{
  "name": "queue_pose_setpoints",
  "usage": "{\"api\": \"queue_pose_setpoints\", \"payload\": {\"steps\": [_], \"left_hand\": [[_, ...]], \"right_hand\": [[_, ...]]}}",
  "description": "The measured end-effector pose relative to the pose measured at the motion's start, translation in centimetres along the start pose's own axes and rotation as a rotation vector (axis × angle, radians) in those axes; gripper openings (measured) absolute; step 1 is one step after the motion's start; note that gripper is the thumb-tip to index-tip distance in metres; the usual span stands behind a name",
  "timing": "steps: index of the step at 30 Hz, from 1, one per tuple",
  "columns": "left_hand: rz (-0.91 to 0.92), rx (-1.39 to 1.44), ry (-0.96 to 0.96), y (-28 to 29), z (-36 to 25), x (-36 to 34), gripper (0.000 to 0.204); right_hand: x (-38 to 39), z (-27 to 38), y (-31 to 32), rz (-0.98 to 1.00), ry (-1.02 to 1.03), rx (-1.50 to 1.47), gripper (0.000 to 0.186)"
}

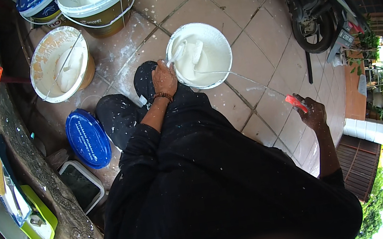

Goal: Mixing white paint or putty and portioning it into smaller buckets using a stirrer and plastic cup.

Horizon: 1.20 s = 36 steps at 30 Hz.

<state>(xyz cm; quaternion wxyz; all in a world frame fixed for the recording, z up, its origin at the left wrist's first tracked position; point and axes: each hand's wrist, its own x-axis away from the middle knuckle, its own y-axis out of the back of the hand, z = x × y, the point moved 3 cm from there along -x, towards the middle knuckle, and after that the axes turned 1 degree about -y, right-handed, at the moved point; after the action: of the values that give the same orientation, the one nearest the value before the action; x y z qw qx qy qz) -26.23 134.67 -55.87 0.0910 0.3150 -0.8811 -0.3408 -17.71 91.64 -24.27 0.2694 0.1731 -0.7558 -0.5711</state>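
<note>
A bucket (225, 40) with thick white paint stands on the tiles in front of me. My left hand (164, 79), a beaded bracelet on its wrist, is closed at the bucket's left rim around a white paint-coated handle (177, 54) that reaches into the bucket. What kind of tool it belongs to is hidden by paint. Off to the right, my right hand (313, 112) grips the red handle of a paint roller (294, 102). The roller's thin metal rod slants left across the rim into the paint; its head is coated white and hard to make out.
Left of the bucket stand a paint-smeared tub (38, 75) and larger paint pails (108, 29). A blue lid (88, 139) lies by my knee. Trays (43, 218) and roller tools rest beyond a wooden log (43, 171). A motorbike (316, 7) is parked at far right.
</note>
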Motion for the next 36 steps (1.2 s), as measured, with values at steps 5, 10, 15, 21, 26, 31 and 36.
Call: {"api": "queue_pose_setpoints", "payload": {"steps": [5, 10, 15, 21, 26, 31, 36], "left_hand": [[0.015, -0.001, 0.009, 0.2, -0.3, -0.1, 0.031], [0.027, -0.001, 0.024, 0.4, -0.5, 0.0, 0.033], [0.037, -0.010, 0.032, -0.1, -0.4, 0.0, 0.033], [0.010, -0.018, -0.001, 0.4, -0.5, 0.0, 0.033], [0.019, -0.023, 0.001, 0.7, -0.7, 0.0, 0.032], [-0.003, -0.017, -0.020, 0.6, -0.9, -0.1, 0.031], [-0.035, -0.025, -0.040, 0.6, -1.0, 0.1, 0.028]], "right_hand": [[0.6, -1.3, 0.2, -0.100, 0.037, 0.240, 0.044], [0.6, -2.0, 0.7, -0.168, 0.043, 0.265, 0.042], [0.5, -2.3, 0.8, -0.190, 0.031, 0.271, 0.041], [0.4, -2.2, 0.7, -0.209, 0.067, 0.235, 0.042], [-1.4, -1.4, -0.1, -0.037, 0.032, 0.149, 0.044], [-5.2, 0.2, -1.8, 0.066, 0.110, 0.043, 0.040], [-8.1, 2.3, -5.0, 0.212, 0.092, -0.029, 0.045]]}}
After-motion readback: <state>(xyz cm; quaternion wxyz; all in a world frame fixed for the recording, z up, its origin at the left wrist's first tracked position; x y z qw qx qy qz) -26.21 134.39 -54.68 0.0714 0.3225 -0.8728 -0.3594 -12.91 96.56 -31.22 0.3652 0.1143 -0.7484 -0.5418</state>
